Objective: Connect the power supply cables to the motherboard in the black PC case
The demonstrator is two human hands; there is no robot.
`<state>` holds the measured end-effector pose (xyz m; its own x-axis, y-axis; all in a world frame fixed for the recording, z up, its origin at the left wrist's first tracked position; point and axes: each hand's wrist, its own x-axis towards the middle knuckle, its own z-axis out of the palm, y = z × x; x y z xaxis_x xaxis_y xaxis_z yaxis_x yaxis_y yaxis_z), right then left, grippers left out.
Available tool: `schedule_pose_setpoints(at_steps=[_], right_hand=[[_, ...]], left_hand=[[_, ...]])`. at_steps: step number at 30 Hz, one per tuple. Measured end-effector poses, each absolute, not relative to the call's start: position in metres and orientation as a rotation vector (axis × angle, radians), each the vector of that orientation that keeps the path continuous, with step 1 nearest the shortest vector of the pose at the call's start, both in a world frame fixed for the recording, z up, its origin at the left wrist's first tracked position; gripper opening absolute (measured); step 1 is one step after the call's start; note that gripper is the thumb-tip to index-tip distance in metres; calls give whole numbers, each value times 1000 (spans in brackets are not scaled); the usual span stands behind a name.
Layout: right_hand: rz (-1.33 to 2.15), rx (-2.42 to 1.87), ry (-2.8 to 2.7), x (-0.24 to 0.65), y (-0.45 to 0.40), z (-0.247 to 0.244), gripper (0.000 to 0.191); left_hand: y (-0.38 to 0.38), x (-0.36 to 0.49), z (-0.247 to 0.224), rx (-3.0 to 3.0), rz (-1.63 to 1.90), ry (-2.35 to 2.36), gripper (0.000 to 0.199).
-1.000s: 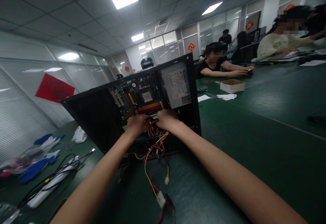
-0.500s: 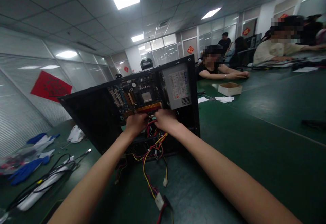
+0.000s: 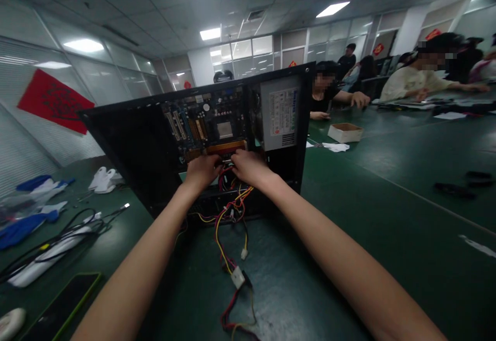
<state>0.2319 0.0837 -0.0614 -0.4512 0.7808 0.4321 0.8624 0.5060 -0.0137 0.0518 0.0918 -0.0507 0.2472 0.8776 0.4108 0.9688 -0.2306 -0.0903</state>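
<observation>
- Head view: the case (image 3: pixel 155 144) stands on the table (image 3: pixel 329 217), its open side facing the person.
- Mostly the view has shifted: a phone (image 3: pixel 62 307) now shows left of the case and nearer the person, and a co-worker's hand (image 3: pixel 360 99), to the right beyond the case, is now raised.
- The person's own hands keep to the same spot inside the case, so I judge the same close finger work is going on there, with no clear progress.
- The left hand (image 3: pixel 203 170) reaches in at the middle of the case, fingers curled and narrow; whether they grip anything I cannot tell.
- The right hand (image 3: pixel 248 166) is just beside it, also bent in narrow; its grip is hidden too.
- The board (image 3: pixel 211 119) is mounted inside the case; its red-yellow slots (image 3: pixel 227 148) lie just above both sets of fingertips.
- Cables (image 3: pixel 243 196) run down from the fingers and out of the case; their white plug (image 3: pixel 237 277) lies in front, well apart from both hands.
</observation>
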Motion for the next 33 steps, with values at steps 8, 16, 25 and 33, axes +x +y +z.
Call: schedule_pose_setpoints(at_steps=[8,16,25,33], right_hand=[[-463,-1338,-2221,231,82,-56,22],[-151,-1426,-2351,228,94,-63,28],[-114,-1443,-2344,229,98,-66,31],[-51,-1509,-2306,229,99,-66,34]], left_hand=[[86,35,-58,-2734,-835,-1607,44],[85,34,-64,-2956,-418,-1638,52],[88,35,-64,-2979,-363,-1609,46],[86,35,-64,-3002,-367,-1592,48]])
